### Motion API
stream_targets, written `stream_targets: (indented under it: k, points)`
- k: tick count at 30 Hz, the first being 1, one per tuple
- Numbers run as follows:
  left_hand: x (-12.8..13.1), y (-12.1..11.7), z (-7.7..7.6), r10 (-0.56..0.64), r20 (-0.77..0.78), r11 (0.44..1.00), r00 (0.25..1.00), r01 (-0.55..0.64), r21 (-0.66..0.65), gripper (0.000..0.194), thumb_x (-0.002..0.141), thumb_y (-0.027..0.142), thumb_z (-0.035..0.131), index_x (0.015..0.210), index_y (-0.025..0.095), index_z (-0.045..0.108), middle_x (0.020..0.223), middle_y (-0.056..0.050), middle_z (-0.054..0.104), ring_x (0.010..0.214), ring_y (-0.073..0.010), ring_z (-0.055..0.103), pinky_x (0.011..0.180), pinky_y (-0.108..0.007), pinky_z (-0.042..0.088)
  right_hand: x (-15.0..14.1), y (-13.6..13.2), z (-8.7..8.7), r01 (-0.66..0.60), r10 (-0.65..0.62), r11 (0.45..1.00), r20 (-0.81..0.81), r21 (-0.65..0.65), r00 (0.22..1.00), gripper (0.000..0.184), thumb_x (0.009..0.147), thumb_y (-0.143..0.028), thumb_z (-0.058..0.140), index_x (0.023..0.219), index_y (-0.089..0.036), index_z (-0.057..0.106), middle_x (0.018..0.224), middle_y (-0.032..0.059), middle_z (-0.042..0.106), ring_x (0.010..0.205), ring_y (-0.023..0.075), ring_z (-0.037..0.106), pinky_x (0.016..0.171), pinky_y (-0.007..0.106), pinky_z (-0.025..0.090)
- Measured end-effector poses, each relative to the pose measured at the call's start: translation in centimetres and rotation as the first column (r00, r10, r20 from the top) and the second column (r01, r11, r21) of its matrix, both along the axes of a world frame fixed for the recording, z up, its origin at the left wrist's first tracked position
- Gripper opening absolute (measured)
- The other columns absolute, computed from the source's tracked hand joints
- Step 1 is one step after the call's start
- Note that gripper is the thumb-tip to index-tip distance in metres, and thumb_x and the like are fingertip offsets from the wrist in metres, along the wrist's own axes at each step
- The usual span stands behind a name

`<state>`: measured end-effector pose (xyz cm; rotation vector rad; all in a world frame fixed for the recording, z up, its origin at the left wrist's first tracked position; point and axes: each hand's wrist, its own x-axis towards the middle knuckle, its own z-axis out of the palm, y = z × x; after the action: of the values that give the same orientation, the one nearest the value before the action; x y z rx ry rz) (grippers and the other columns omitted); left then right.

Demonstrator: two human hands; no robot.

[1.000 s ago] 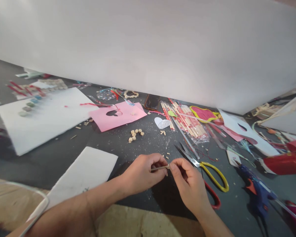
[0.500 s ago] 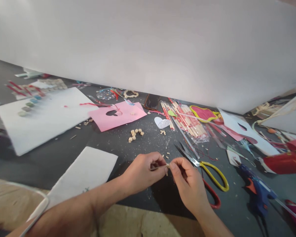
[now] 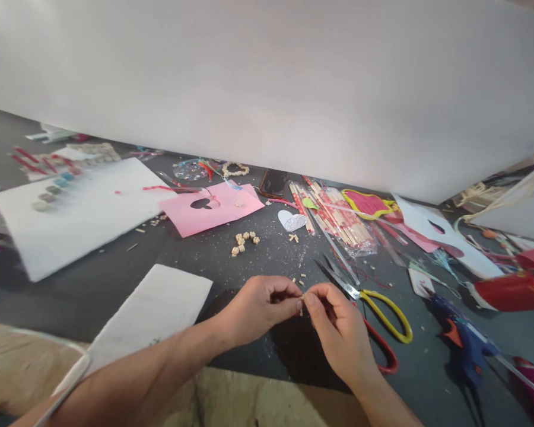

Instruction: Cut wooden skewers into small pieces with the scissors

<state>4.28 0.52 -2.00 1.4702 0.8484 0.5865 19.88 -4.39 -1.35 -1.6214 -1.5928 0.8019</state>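
Observation:
My left hand and my right hand meet fingertip to fingertip low over the dark table. Both are closed in a pinch on a thin wooden stick, of which only a short tip shows between the fingers. Small cut wooden bits lie scattered just beyond the hands. Yellow-handled scissors lie right beside my right hand, over red-handled scissors.
A pack of sticks, pink paper, a paper heart, white sheets and a phone lie further back. A blue glue gun and red items sit at right. A large white board overhangs the table.
The visible length of stick between my hands has shrunk as the left fingers slid along it toward the right hand. The hands stay in the same place.

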Motion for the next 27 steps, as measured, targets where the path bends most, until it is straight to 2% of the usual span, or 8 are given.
stream_targets:
  k: [8, 13, 20, 24, 27]
  points:
    - [-0.06, 0.38, 0.65, 0.023, 0.056, 0.987, 0.998, -0.014, -0.157, 0.024, 0.078, 0.036, 0.055, 0.077, 0.013, 0.061, 0.068, -0.002, 0.061, 0.057, -0.0077, 0.046, 0.05, -0.017, 0.035, 0.38, -0.07, 0.08, 0.009, -0.01, 1.0, -0.119, -0.009, 0.993, 0.02, 0.086, -0.036, 0.046, 0.089, -0.019, 0.056, 0.058, -0.0041, 0.05, 0.052, 0.0092, 0.047, 0.048, 0.018, 0.038]
    - [-0.07, 0.39, 0.87, 0.029, 0.092, 0.981, 0.995, -0.011, -0.193, 0.022, 0.078, 0.034, 0.056, 0.077, 0.012, 0.061, 0.069, -0.002, 0.061, 0.056, -0.0066, 0.046, 0.05, -0.016, 0.035, 0.3, -0.09, 0.04, -0.061, 0.052, 0.997, -0.19, -0.041, 0.98, 0.016, 0.085, -0.032, 0.05, 0.089, -0.019, 0.056, 0.077, 0.0013, 0.061, 0.07, 0.0124, 0.058, 0.063, 0.021, 0.046]
    - [-0.06, 0.38, 0.89, 0.018, 0.089, 0.981, 0.996, -0.001, -0.194, 0.023, 0.077, 0.035, 0.056, 0.078, 0.013, 0.062, 0.068, -0.001, 0.061, 0.056, -0.007, 0.046, 0.05, -0.017, 0.036, 0.23, -0.12, 0.13, -0.045, 0.041, 0.999, -0.113, -0.03, 0.993, 0.014, 0.085, -0.033, 0.049, 0.083, -0.02, 0.055, 0.075, 0.0017, 0.062, 0.069, 0.0134, 0.058, 0.063, 0.022, 0.047]
    - [-0.12, 0.44, 0.92, 0.009, 0.066, 0.985, 0.998, 0.002, -0.172, 0.022, 0.077, 0.035, 0.056, 0.079, 0.013, 0.062, 0.069, -0.001, 0.061, 0.057, -0.0074, 0.046, 0.05, -0.017, 0.035, 0.24, -0.16, 0.14, -0.051, 0.047, 0.998, -0.112, -0.03, 0.993, 0.015, 0.085, -0.033, 0.049, 0.083, -0.02, 0.055, 0.077, 0.0021, 0.062, 0.07, 0.0138, 0.059, 0.064, 0.022, 0.047]
    - [-0.16, 0.4, 0.9, 0.001, 0.054, 0.988, 0.999, 0.007, -0.155, 0.023, 0.077, 0.035, 0.055, 0.078, 0.013, 0.062, 0.068, -0.001, 0.06, 0.057, -0.0075, 0.045, 0.05, -0.017, 0.034, 0.27, -0.19, 0.29, -0.062, 0.057, 0.997, -0.128, -0.034, 0.99, 0.016, 0.085, -0.034, 0.049, 0.083, -0.019, 0.055, 0.073, 0.0011, 0.061, 0.066, 0.0126, 0.058, 0.059, 0.02, 0.046]
